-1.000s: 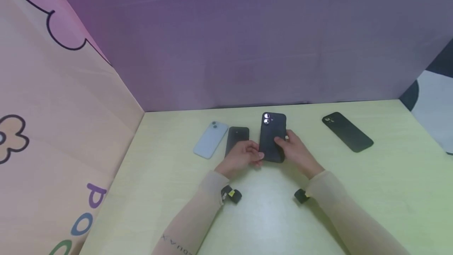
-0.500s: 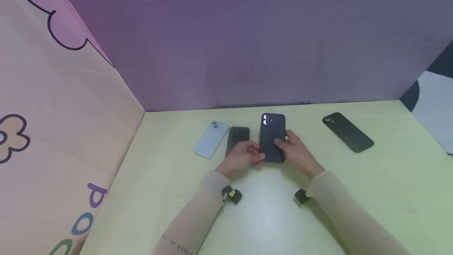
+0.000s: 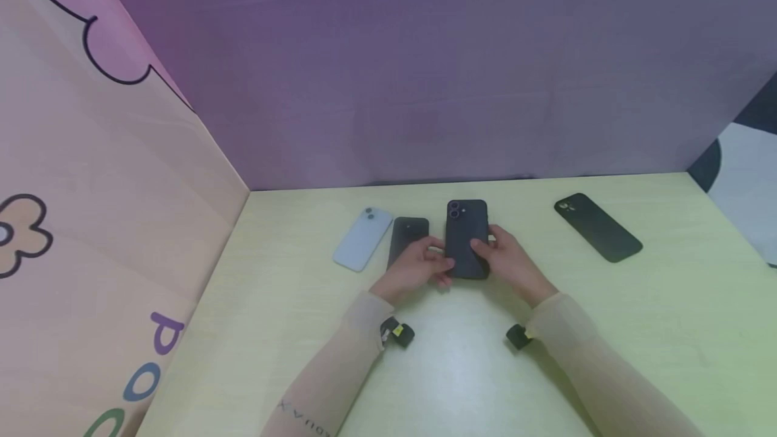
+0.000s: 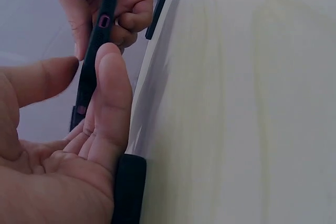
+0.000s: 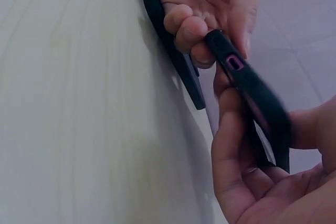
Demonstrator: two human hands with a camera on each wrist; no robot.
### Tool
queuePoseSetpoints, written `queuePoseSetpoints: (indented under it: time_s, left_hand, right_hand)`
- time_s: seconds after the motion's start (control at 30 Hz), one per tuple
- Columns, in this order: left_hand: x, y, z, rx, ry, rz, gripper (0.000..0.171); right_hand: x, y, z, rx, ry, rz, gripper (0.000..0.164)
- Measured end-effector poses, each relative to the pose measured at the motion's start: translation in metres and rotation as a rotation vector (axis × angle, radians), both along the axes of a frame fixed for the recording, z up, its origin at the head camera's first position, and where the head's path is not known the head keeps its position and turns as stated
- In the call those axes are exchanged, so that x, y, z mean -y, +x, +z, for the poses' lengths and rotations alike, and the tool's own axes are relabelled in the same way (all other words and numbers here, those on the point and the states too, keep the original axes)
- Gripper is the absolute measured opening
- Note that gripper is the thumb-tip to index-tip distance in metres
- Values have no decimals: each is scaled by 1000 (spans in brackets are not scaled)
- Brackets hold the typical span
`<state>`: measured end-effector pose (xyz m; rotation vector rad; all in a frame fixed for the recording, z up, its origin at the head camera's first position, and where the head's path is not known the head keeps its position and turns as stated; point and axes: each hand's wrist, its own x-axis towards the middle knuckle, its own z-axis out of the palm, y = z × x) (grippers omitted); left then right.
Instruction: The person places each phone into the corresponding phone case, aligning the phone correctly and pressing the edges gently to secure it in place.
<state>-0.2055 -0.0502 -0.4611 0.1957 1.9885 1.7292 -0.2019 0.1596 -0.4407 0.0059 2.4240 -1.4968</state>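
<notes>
Above the table's middle, in the head view, a smartphone in a black case (image 3: 467, 239) is held with its back and two camera lenses facing me. My right hand (image 3: 511, 258) grips its right side, thumb lying across the back and fingers behind. My left hand (image 3: 415, 266) pinches the lower left edge between thumb and fingers. In the right wrist view the black case (image 5: 262, 95) shows its bottom end with a pink-rimmed port hole. A second dark phone (image 3: 409, 231) lies on the table, partly covered by my left hand.
A pale blue phone (image 3: 363, 239) lies on the table left of the dark one. Farther right lies a black phone or case (image 3: 597, 227), set diagonally. A purple panel (image 3: 449, 73) stands along the back edge, and a printed panel (image 3: 109, 174) along the left.
The held phone's top edge has dropped a little toward me, and the bright glare on its lenses is gone. Both hands keep their hold in nearly the same place.
</notes>
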Motion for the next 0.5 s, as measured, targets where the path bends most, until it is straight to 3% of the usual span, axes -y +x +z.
queuePoseSetpoints:
  time_s: [0.13,0.23,0.5]
  left_hand:
    - [0,-1,1,-7,50,16,66]
    - [-1,-2,-1,-46,38,24,81]
    - [-5,3,5,-258,-299,-13,80]
  right_hand:
    - [-1,-1,-3,-26,-5,1,57]
    - [-1,-1,-4,-35,-16,2,58]
    - [2,2,-3,-39,-14,58,69]
